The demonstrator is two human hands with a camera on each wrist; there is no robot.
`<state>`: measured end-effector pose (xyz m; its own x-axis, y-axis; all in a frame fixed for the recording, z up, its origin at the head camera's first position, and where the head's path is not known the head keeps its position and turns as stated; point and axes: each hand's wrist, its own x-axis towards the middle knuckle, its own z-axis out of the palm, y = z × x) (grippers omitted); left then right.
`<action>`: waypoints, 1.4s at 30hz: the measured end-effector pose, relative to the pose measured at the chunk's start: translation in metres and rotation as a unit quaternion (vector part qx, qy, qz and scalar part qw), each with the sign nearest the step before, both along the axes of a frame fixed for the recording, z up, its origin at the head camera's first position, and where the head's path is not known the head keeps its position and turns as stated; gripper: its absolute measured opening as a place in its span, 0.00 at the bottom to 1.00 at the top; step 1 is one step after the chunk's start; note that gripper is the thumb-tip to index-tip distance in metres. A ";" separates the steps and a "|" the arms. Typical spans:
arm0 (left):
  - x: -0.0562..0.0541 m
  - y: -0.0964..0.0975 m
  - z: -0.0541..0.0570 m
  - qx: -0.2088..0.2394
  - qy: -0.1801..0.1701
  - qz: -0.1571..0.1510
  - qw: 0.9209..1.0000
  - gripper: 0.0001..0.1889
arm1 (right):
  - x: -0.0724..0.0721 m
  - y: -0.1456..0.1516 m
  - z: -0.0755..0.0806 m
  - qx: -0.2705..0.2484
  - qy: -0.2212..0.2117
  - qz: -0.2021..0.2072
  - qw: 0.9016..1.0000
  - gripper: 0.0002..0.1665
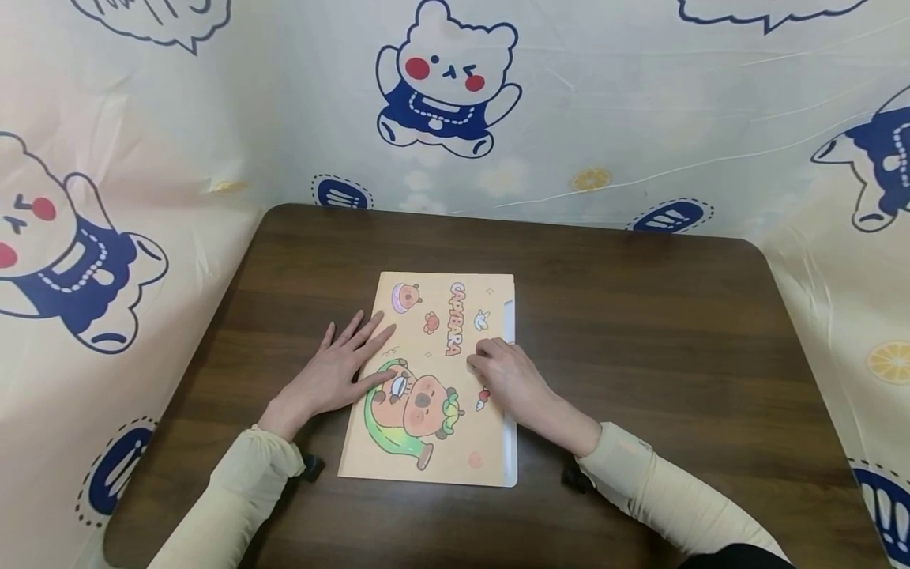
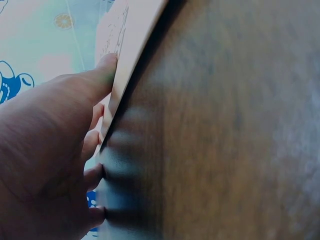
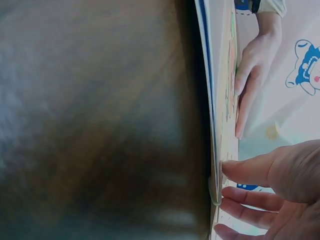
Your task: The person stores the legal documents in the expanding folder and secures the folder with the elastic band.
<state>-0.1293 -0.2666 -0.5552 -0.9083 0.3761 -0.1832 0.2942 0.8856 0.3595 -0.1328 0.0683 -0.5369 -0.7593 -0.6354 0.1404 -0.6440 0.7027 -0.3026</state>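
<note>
A tan file folder (image 1: 426, 340) with cartoon capybaras and the word CAPYBARA lies closed, its lettering turned sideways to me. Spread fingers of my left hand (image 1: 337, 371) rest across its left edge. In the left wrist view, the left thumb (image 2: 102, 75) touches the cover; some other fingertips lie beyond the edge. My right hand (image 1: 508, 375) is over the folder's right side, fingers loosely bent and tips on the cover. The right wrist view shows the right thumb (image 3: 245, 170) and fingertips touching near the layered edge, with no pinch visible. White-blue layers (image 1: 510, 458) show along the right side.
The folder lies on a dark brown wooden table (image 1: 640, 332) with rounded corners. A pale sheet (image 1: 569, 95) printed with cartoon bears hangs behind and beside the table. Dark straps or devices (image 1: 313, 468) sit at the wrists, below cream sleeves (image 1: 242, 482).
</note>
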 end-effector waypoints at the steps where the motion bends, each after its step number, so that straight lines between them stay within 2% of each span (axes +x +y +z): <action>1: 0.000 0.000 0.000 0.000 0.000 0.000 1.000 0.47 | 0.001 0.000 0.000 -0.002 0.001 -0.001 1.000 0.13; 13: 0.000 0.001 0.000 -0.003 0.001 -0.002 1.000 0.47 | 0.011 0.017 -0.008 -0.040 0.000 -0.030 0.999 0.18; 23: 0.001 -0.001 0.000 -0.003 0.001 -0.002 1.000 0.46 | 0.020 0.037 -0.013 -0.040 -0.002 -0.062 0.997 0.21; 30: -0.002 -0.003 -0.001 -0.004 0.001 -0.007 1.000 0.46 | 0.022 0.048 -0.013 -0.020 -0.011 -0.088 0.996 0.24; 37: -0.006 -0.003 0.008 -0.020 -0.015 -0.012 1.000 0.47 | 0.018 0.061 -0.012 -0.006 -0.023 -0.111 0.994 0.35; 42: -0.005 -0.002 0.020 -0.022 -0.033 0.002 0.999 0.46 | 0.011 0.071 -0.010 0.000 -0.031 -0.127 0.991 0.42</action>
